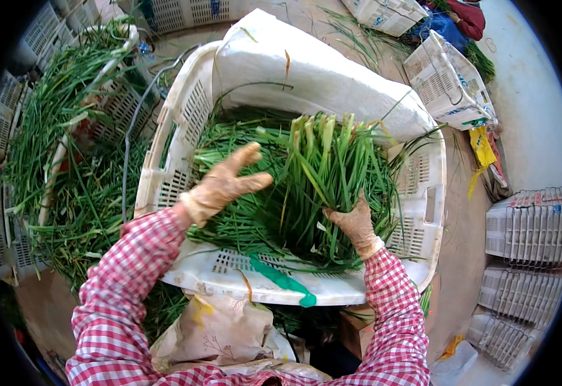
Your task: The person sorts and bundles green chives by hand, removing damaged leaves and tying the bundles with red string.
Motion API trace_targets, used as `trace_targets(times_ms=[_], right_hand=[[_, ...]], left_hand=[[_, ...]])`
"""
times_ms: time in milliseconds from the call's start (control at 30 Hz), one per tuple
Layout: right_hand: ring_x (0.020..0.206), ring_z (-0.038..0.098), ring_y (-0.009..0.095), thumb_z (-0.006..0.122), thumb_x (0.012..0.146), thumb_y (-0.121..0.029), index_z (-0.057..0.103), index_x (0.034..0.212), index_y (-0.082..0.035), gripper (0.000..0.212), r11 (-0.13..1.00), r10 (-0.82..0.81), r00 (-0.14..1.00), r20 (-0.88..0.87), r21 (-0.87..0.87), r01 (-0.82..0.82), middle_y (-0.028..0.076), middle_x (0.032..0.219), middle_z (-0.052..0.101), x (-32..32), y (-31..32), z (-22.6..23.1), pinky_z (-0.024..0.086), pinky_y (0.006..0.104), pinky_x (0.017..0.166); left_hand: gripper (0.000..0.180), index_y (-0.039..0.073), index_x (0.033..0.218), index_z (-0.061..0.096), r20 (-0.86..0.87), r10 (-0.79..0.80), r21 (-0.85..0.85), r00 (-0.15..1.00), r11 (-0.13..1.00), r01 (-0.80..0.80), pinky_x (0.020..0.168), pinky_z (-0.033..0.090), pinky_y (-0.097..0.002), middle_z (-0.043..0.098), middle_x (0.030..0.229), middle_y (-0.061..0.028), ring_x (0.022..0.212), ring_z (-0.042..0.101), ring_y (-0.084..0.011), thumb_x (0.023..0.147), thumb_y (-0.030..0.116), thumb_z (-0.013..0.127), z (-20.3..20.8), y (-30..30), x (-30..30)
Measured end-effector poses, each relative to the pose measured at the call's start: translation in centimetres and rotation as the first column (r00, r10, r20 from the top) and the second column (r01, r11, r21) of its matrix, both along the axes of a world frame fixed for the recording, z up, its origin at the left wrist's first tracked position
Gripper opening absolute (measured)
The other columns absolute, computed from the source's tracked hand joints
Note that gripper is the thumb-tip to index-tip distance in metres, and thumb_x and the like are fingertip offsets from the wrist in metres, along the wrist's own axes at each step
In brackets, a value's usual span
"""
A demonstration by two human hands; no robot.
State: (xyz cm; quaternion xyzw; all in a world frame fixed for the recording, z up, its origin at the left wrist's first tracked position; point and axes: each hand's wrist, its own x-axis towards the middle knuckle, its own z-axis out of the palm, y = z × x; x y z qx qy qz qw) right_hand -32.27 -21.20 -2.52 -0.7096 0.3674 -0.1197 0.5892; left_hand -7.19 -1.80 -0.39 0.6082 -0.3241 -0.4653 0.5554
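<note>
A large white plastic basket (426,212) holds loose green chives (229,145) with long thin leaves. On its right side stands a thick bunch of chives (323,161), pale stem ends upward. My right hand (356,226), in a stained glove, grips this bunch from its near right side; its fingertips are partly hidden in the leaves. My left hand (223,184), gloved too, hovers over the basket's left part, apart from the bunch. It is empty, with thumb and fingers spread.
A white sheet (307,58) drapes the basket's far side. More chives (69,154) heap over containers at left. White baskets (445,80) stand at the far right, near another person's sleeve (471,19). Stacked crates (528,228) line the right. A green strap (284,281) crosses the near rim.
</note>
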Motion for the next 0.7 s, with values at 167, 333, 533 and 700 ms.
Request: trace_targets(times_ms=[167,333,533,700], right_hand=[[0.095,0.062,0.021,0.077,0.065,-0.016,0.039,0.125,0.001,0.073,0.996,0.068,0.998,0.017,-0.058,-0.067,0.011,0.105,0.064,0.3,0.5,0.0,0.046,0.0294,0.088],[0.108,0.053,0.018,0.079,0.065,-0.01,0.036,0.133,-0.001,0.081,0.97,0.171,0.985,-0.03,-0.17,-0.173,0.009,0.119,0.056,1.1,0.8,1.6,0.042,0.0302,0.095],[0.115,0.052,0.025,0.084,0.062,-0.034,0.047,0.129,-0.005,0.081,0.908,0.345,0.918,-0.198,-0.176,-0.38,0.015,0.129,0.052,0.6,-1.6,5.7,0.041,0.0358,0.097],[0.096,0.059,0.018,0.087,0.055,-0.011,0.053,0.117,-0.004,0.071,0.986,0.052,0.926,0.374,0.128,-0.107,0.007,0.111,0.061,3.0,0.5,3.9,0.05,0.0322,0.085]], left_hand=[[0.104,0.002,0.144,0.018,-0.041,-0.313,-0.07,0.949,0.948,0.309,0.107,0.03,-0.031,0.036,0.142,-0.0168,0.13,0.035,-0.0232,0.071,0.045,0.078,-3.2,-5.8,-1.2],[0.059,0.005,0.13,0.048,-0.31,-0.306,-0.203,0.9,0.946,0.251,0.091,0.044,-0.0298,0.054,0.128,-0.0068,0.108,0.052,-0.0146,0.081,0.026,0.072,-2.1,-7.8,-4.9],[0.056,0.006,0.135,0.042,-0.538,-0.364,-0.278,0.76,0.928,0.248,0.098,0.039,-0.0331,0.053,0.128,-0.0093,0.112,0.049,-0.0157,0.087,0.022,0.065,-8.3,-8.7,-5.3],[0.039,0.006,0.13,0.047,0.587,-0.294,-0.309,0.754,0.78,0.544,0.073,0.044,-0.0352,0.06,0.112,-0.009,0.09,0.055,-0.0169,0.092,0.014,0.051,-12.7,-8.3,-2.6]])
